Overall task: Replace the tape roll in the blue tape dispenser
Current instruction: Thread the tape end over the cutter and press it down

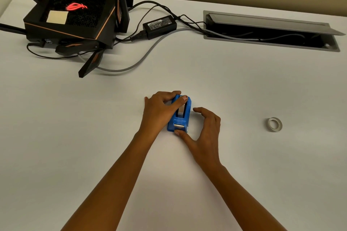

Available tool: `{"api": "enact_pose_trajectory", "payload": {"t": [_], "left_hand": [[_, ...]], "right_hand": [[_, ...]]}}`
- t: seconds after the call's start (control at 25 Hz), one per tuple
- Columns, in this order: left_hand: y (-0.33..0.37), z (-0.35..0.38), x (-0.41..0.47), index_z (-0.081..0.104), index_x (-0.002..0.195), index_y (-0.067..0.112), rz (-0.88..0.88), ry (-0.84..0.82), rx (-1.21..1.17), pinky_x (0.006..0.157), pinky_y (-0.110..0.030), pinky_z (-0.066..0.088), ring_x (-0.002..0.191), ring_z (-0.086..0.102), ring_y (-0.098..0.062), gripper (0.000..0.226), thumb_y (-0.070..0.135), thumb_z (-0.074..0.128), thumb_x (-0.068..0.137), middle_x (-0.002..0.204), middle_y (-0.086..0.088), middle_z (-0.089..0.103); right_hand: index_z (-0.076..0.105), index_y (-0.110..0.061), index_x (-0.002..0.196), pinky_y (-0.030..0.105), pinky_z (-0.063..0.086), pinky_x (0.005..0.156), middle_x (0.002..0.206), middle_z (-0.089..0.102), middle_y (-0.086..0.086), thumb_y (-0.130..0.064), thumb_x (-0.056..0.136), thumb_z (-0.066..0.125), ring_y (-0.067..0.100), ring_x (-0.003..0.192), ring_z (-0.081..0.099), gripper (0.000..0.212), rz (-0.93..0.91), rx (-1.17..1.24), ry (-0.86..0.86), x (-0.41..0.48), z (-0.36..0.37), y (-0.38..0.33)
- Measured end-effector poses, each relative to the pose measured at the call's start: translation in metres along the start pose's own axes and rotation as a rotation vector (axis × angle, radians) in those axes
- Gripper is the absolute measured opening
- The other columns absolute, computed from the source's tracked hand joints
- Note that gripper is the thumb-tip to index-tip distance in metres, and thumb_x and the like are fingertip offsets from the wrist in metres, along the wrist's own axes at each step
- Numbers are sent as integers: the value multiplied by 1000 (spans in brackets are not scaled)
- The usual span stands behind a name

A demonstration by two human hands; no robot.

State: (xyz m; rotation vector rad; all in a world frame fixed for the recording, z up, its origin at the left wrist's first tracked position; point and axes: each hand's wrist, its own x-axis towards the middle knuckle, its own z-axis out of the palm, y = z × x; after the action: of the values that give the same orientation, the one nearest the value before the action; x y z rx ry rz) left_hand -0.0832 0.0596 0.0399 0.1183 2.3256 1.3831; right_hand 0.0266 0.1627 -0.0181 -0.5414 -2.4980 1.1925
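Now, at a plain white counter (75, 137), a person braces a small blue plastic tape dispenser (179, 118) between both bare hands, its serrated metal cutter turned toward the wearer. The left hand (159, 108) curls over the dispenser's far end, its grip closed on the body with the thumb laid across the top of the slot; the right hand (204, 129) is spread in a loose, open grip, only the thumb tip touching the base below the cutter while the fingers arc just beside the right wall without closing. A pale strip shows inside the slot, though whether it is a spent core or leftover tape cannot be told. The replacement, a small greyish ring of clear tape (275, 124), lies flat on the counter well apart to the right, untouched. Judging by this, the step in hand is opening or emptying the dispenser; the next move would call for lifting out the old core while the left hand steadies the body
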Motion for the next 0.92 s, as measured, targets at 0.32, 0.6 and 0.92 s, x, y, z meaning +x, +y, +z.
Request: {"api": "enact_pose_trajectory", "payload": {"t": [0.32, 0.6, 0.92], "left_hand": [[1, 2, -1, 63, 110, 26, -8, 28, -23, 111, -52, 29, 111, 57, -13, 39, 48, 59, 78, 119, 0, 65], [2, 1, -3, 64, 108, 26, -2, 34, 13, 112, -54, 24, 92, 48, -5, 39, 44, 33, 92, 116, -4, 66], [-3, -1, -8, 58, 115, 30, 30, -24, -16, 112, -53, 25, 105, 52, -6, 40, 49, 55, 81, 122, 3, 62]], "right_hand": [[43, -22, 123, 22, 33, 96, 122, 51, -3, -53, 68, 70, 4, 110, 39, 69, 12, -2, 0, 0, 0, 0], [43, -20, 124, 27, 35, 96, 122, 52, 0, -52, 68, 70, 6, 111, 40, 69, 17, 11, -10, -1, 0, -1], [45, -15, 123, 28, 36, 98, 122, 53, 3, -47, 71, 69, 12, 112, 43, 66, -23, -6, -44, -2, -3, -2]]}}
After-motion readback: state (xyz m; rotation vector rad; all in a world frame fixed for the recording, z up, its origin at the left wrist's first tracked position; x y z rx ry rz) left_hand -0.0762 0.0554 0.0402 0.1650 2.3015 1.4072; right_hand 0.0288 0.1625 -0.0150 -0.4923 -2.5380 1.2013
